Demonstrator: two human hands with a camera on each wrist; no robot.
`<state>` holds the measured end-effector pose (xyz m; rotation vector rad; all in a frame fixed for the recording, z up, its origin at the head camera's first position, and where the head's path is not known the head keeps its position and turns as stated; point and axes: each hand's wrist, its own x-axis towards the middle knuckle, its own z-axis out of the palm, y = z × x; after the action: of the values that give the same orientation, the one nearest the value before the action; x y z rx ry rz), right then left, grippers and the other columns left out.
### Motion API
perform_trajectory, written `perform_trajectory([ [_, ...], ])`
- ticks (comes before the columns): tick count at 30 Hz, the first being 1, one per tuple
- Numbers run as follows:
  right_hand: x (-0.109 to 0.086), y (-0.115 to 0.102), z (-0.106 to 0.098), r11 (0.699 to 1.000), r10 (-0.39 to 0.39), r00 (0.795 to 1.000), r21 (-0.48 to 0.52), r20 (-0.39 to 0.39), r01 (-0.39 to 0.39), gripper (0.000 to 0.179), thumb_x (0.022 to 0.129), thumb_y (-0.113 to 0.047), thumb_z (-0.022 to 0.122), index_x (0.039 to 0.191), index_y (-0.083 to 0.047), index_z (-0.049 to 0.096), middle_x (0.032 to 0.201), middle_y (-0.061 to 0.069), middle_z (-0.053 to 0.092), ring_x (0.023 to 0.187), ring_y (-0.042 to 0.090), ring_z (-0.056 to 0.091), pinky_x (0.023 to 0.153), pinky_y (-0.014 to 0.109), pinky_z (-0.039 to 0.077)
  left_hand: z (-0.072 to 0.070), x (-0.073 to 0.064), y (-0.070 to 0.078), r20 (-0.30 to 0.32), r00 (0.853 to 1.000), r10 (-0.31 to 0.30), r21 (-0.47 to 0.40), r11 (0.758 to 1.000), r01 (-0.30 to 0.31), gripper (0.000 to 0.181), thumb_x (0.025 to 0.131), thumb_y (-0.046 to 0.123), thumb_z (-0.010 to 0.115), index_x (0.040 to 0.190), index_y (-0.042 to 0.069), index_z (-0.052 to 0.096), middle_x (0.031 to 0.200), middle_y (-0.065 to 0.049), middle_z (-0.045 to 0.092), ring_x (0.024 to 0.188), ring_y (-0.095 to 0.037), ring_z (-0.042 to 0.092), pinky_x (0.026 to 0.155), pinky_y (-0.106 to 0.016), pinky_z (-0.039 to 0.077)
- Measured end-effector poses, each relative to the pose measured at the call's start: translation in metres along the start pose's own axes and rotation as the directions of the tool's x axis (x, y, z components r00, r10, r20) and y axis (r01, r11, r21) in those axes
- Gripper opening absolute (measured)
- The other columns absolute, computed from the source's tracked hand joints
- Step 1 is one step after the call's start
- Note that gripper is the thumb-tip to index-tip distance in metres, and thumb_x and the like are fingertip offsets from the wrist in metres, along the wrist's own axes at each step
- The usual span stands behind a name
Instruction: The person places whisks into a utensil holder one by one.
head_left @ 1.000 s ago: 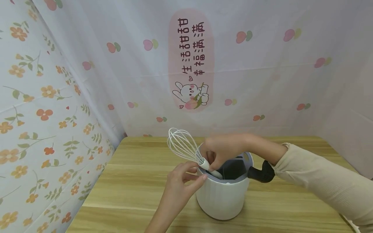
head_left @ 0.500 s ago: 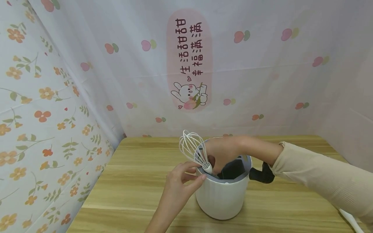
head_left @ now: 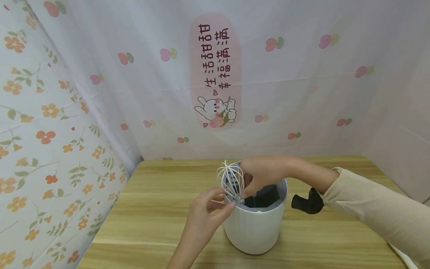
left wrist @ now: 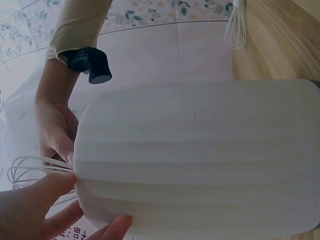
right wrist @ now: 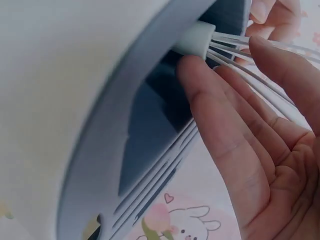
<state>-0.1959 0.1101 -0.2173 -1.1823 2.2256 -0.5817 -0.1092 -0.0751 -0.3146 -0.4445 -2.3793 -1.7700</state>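
Note:
A white utensil holder (head_left: 252, 231) with a grey divided insert stands upright on the wooden table. In its near-left compartment is a white whisk (head_left: 232, 181), wire loops upward; its handle is down inside, with only the collar (right wrist: 197, 40) showing in the right wrist view. My right hand (head_left: 265, 173) reaches over the holder and has thumb and fingers about the whisk where wires meet handle. My left hand (head_left: 206, 213) holds the holder's near-left rim. In the left wrist view, left fingertips (left wrist: 120, 225) press the white outer wall.
A black wrist device (head_left: 308, 201) sits by the right cuff. Another white whisk (left wrist: 236, 27) lies near the table edge in the left wrist view. Part of a white item (head_left: 401, 256) shows beneath the right sleeve. Patterned curtains (head_left: 285, 93) stand behind and left.
The whisk has gone from leaning left to nearly upright, and its handle has sunk into the holder as my right hand moved with it. My left hand stays on the rim.

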Motion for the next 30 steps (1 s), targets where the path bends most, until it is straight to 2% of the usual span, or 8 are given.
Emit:
perform_trajectory([
  [4,-0.005,0.001,-0.001,1.0,-0.007,1.0,0.004,-0.009,0.007,0.006,0.082,-0.012,0.068,0.075,-0.013,0.067,0.059,-0.003,0.062,0.052,0.014,0.056,0.046,0.019,0.041,0.0,0.0,0.0,0.002,1.0,-0.02,0.005,1.0,0.02,0.029,0.079,0.024,0.073,0.105,0.013,0.064,0.097,-0.003,0.06,0.077,-0.012,0.062,0.075,-0.025,0.052],
  [14,-0.021,0.005,-0.003,0.999,0.01,0.998,0.036,-0.058,-0.008,0.006,0.082,-0.01,0.068,0.079,-0.01,0.063,0.063,-0.004,0.062,0.06,0.014,0.06,0.05,0.023,0.048,0.001,0.0,0.0,-0.003,1.0,-0.019,0.034,0.999,0.02,0.029,0.079,0.024,0.073,0.106,0.015,0.065,0.098,-0.002,0.06,0.077,-0.012,0.062,0.075,-0.025,0.052],
  [19,-0.028,0.006,-0.003,0.998,0.033,0.997,0.047,-0.074,-0.03,0.007,0.082,-0.012,0.068,0.077,-0.011,0.062,0.064,-0.004,0.063,0.058,0.014,0.059,0.049,0.026,0.048,0.001,0.0,0.0,-0.012,1.0,-0.014,0.045,0.999,0.014,0.029,0.079,0.026,0.073,0.106,0.015,0.066,0.098,-0.001,0.06,0.076,-0.011,0.062,0.075,-0.024,0.052],
  [30,-0.051,0.011,-0.008,0.993,0.034,0.992,0.113,-0.124,-0.02,0.004,0.084,-0.011,0.066,0.083,-0.008,0.064,0.071,-0.002,0.063,0.068,0.016,0.063,0.062,0.027,0.052,0.002,0.0,0.001,-0.015,1.0,-0.003,0.038,0.999,0.003,0.029,0.078,0.025,0.073,0.105,0.017,0.066,0.097,-0.001,0.06,0.075,-0.011,0.062,0.076,-0.024,0.051],
])
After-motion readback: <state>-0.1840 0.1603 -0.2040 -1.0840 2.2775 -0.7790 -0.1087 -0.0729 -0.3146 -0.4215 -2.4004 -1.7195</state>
